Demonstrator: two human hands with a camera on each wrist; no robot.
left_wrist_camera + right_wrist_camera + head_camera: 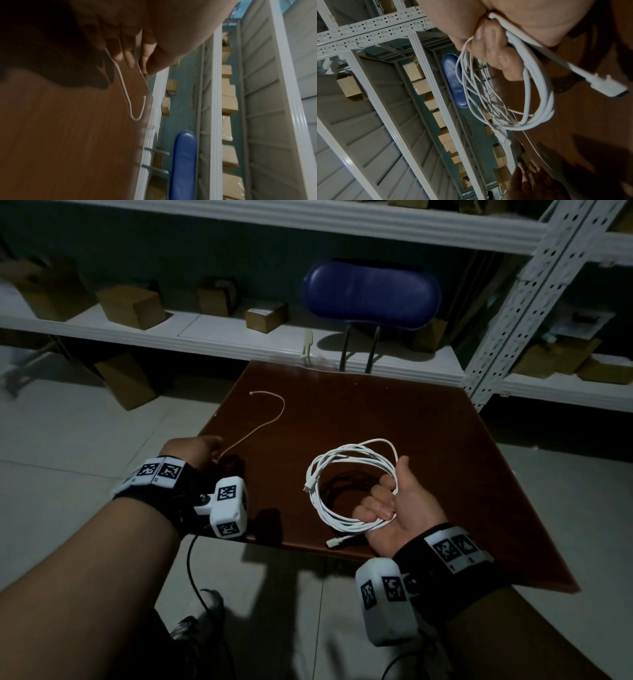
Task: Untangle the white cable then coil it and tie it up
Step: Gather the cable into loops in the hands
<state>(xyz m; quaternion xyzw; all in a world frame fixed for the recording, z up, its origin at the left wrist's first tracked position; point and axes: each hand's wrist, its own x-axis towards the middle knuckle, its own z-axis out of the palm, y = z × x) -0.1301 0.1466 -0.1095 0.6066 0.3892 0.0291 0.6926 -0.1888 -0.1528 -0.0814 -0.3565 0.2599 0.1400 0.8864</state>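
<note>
The white cable (346, 525) is wound into a loose coil of several loops above the brown table (411, 412). My right hand (387, 498) grips one side of the coil, palm up, fingers curled round the bundle. One plug (337, 542) sticks out below the palm, and the other plug (307, 488) hangs at the coil's left. In the right wrist view the coil (518, 125) hangs from the curled fingers (496, 51). A thin pale tie (255, 431) lies curved on the table. My left hand (195, 448) rests at the table's left edge, straight fingers (126, 54) touching the tie's (123, 86) near end.
A blue chair (371, 296) stands behind the table's far edge. White metal shelving (205, 333) with several cardboard boxes (132, 306) runs along the back and right. Pale tiled floor surrounds the table, and a black lead hangs from my left wrist.
</note>
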